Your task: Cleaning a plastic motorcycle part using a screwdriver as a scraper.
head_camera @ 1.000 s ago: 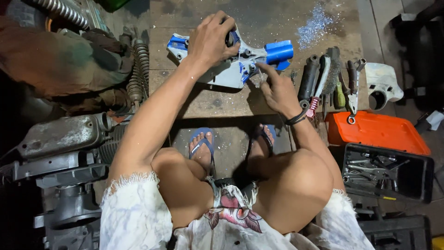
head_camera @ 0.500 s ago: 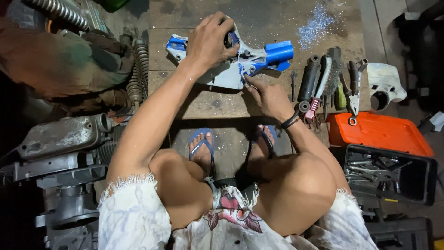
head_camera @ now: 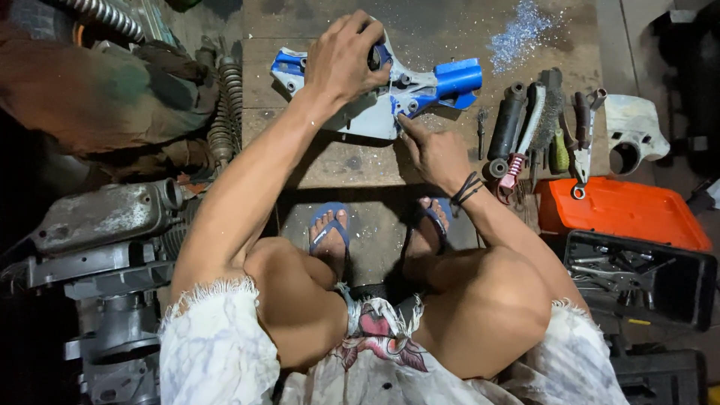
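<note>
A blue and grey machine part [head_camera: 420, 90] lies on a worn wooden board [head_camera: 337, 157] in front of me. My left hand [head_camera: 345, 56] presses down on its upper middle, fingers curled over it. My right hand [head_camera: 431, 150] rests at the part's lower edge, with the index finger pointing onto the grey plate; whether it pinches something small I cannot tell. A dark band circles the right wrist. I squat with both feet in blue sandals [head_camera: 330, 229] just below the board.
Hand tools [head_camera: 536, 131] lie in a row right of the part: a black cylinder, a wire brush, pliers. An orange toolbox lid [head_camera: 622, 214] and open black tray [head_camera: 637, 274] sit at right. Engine parts [head_camera: 105, 217] and coil springs [head_camera: 225, 112] crowd the left. Metal filings [head_camera: 517, 34] lie scattered top right.
My right hand has slid down from the middle of the part to its lower edge. The left hand has kept its hold.
</note>
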